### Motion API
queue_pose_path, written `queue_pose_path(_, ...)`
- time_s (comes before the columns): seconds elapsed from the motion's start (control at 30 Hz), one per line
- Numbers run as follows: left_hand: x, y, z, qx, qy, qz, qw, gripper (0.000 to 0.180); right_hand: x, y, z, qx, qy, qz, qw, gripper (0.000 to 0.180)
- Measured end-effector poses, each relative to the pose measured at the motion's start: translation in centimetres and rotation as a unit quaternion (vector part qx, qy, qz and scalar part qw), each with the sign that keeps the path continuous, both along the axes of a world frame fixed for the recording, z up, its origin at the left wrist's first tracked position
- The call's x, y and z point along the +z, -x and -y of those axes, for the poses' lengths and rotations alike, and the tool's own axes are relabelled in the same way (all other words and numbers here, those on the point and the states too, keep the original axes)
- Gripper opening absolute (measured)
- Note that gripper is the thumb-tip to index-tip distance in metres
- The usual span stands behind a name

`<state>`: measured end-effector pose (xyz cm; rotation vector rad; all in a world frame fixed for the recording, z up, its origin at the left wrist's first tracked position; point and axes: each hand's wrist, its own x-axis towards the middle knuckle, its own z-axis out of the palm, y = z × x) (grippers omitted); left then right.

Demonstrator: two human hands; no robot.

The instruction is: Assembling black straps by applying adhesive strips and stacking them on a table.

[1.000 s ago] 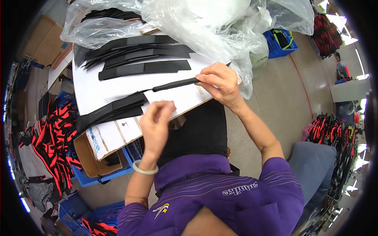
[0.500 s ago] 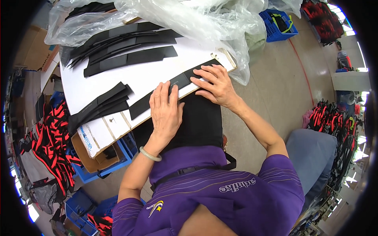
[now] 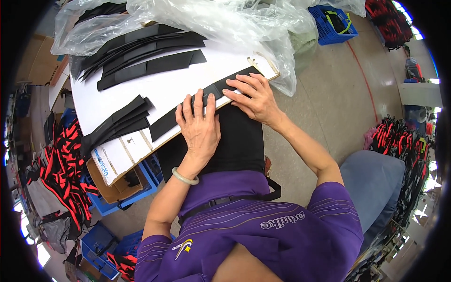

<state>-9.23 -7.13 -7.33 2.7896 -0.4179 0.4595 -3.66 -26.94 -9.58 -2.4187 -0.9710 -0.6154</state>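
One black strip (image 3: 215,88) is touched by the spread left hand (image 3: 201,128) and, at its two o'clock, the spread right hand (image 3: 257,99).

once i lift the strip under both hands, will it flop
The black strip is probably floppy: the strip pile to its left seems to droop off the white table. It looks thin, so likely light, and lies flat, so shouldn't roll.

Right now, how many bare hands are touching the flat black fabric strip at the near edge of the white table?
2. The bare left hand touches the flat black strip near its middle; the bare right hand touches it nearer its right end. No other hand shows.
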Motion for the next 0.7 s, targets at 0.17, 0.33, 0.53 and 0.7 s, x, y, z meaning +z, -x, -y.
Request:
queue_pose_path(0.17,-1.5,-0.1,0.7,-0.010,0.045,0.014,0.999,0.062,-0.4,0.0,-0.2,-0.003,-0.001,0.008,1.000,0.040)
queue_pose_path(0.33,-2.6,-0.4,0.8,-0.018,0.005,0.050,0.999,0.071,-0.4,0.0,0.0,-0.011,0.000,0.006,1.000,0.042)
queue_pose_path(0.53,-2.4,-0.4,0.9,-0.012,0.000,0.071,0.997,0.048,-0.7,-0.1,-0.2,-0.010,-0.002,0.012,1.000,0.039)
queue_pose_path(0.7,-2.5,-0.3,0.9,-0.009,0.010,0.075,0.997,0.047,-0.5,0.0,-0.3,-0.008,-0.008,0.007,1.000,0.036)
